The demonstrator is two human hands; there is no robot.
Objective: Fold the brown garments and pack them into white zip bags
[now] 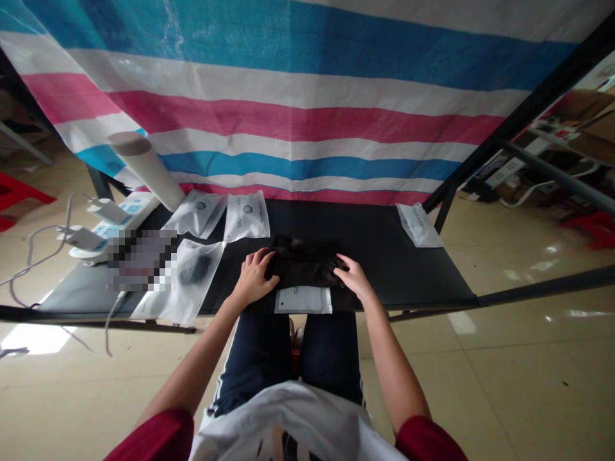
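Observation:
A dark folded garment (302, 265) lies on the black tabletop (403, 272), near its front edge. My left hand (252, 279) grips the garment's left side, with the fingers curled over it. My right hand (354, 277) rests on its right side, fingertips pressed into the fabric. Just in front of the garment lies a flat white packet (303, 300). To the left, a translucent white bag (191, 282) holds a dark item. Two more white bags (196, 214) (246, 216) lie at the far left, and another (418, 225) sits at the far right corner.
A pixelated patch (141, 260) hides part of the table's left side. Behind it stand a white power strip (127, 218) with plugged-in chargers and a cardboard tube (147, 169). Cables hang over the left edge. A striped tarp (288, 109) forms the backdrop.

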